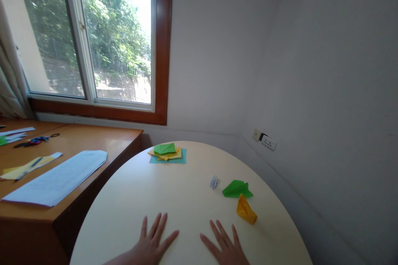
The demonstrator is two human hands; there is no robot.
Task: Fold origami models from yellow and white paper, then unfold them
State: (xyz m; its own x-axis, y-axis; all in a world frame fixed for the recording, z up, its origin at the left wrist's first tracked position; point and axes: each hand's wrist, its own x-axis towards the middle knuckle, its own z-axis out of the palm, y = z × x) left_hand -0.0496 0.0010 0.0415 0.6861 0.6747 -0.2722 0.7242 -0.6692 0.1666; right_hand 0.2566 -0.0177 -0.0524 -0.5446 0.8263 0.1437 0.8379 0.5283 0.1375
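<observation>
My left hand (153, 240) lies flat on the pale round table (174, 190), fingers spread and holding nothing. To its right, my right hand (223, 243) rests the same way, open on the tabletop. Nearest to the right hand is an orange folded paper shape (246, 210), standing a little beyond its fingertips. Just behind that sits a green folded paper plane (237, 189). A small white folded paper piece (213, 182) is left of the plane. At the far edge lies a stack of yellow and blue paper (184, 156) topped by a green folded paper (164, 148).
A brown desk (124, 134) stands at the left, bearing a stack of white paper sheets (62, 178), a pen (29, 168), yellow paper (46, 159) and scissors (34, 141). Behind are a window (115, 37) and a wall with a power socket (269, 141).
</observation>
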